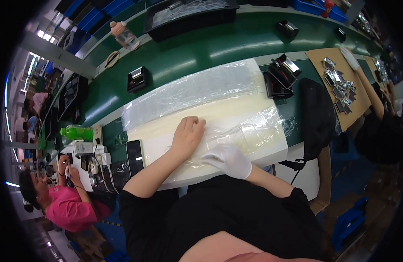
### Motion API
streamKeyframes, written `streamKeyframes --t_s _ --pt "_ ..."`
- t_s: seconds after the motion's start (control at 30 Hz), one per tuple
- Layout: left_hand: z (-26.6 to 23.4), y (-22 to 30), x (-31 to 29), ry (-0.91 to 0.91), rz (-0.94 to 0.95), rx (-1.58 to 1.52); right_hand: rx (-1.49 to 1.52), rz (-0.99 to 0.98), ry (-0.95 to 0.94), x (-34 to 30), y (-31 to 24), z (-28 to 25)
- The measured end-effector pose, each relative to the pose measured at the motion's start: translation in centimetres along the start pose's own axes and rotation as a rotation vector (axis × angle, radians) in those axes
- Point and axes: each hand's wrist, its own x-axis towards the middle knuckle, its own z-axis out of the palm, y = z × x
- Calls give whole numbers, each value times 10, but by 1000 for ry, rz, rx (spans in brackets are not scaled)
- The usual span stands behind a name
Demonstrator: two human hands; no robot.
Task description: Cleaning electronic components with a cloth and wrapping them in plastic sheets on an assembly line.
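Note:
In front of me lies a thick white and cream slab [158, 153], like a stack of sheets. A wide strip of clear wrinkled plastic film [188, 94] covers its far part. A second piece of clear film [249, 129] spreads over the near right part, its creases running toward my hands. My bare left hand [189, 134] rests at this film's left edge, fingers curled, fingertips closed by the film. My right hand [230, 160], in a white glove, is low over the film just to the right, fingers bent together; what they hold, if anything, is hidden.
A dark phone [135, 157] lies by the slab's left edge. Black devices [282, 76] are stacked at its far right corner; another black device [137, 79] sits beyond. A black bag [315, 118] hangs at right. Co-workers sit left, in a pink shirt [74, 207], and right, by cardboard [359, 94].

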Motion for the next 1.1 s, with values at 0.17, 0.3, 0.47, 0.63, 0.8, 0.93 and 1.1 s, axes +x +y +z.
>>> streamKeyframes --t_s 0.17,0.3,0.47,0.63,0.8,0.93,1.1 --pt "-7 -3 7 14 94 -51 304 219 19 -6 -21 -43" --pt "-28 -2 21 -246 -49 -238 713 364 444 -20 -18 -86" --pt "-75 -10 88 -368 -113 -509 664 166 806 -35 12 -138" --pt "-25 42 185 4 135 -561 523 332 1118 5 3 -149" --pt "39 92 246 183 345 -380 607 369 1129 9 2 -156" --pt "59 100 261 144 373 -240 634 409 1091 6 -1 -158" --pt "44 102 252 250 20 -712 720 403 1065 6 2 -158"
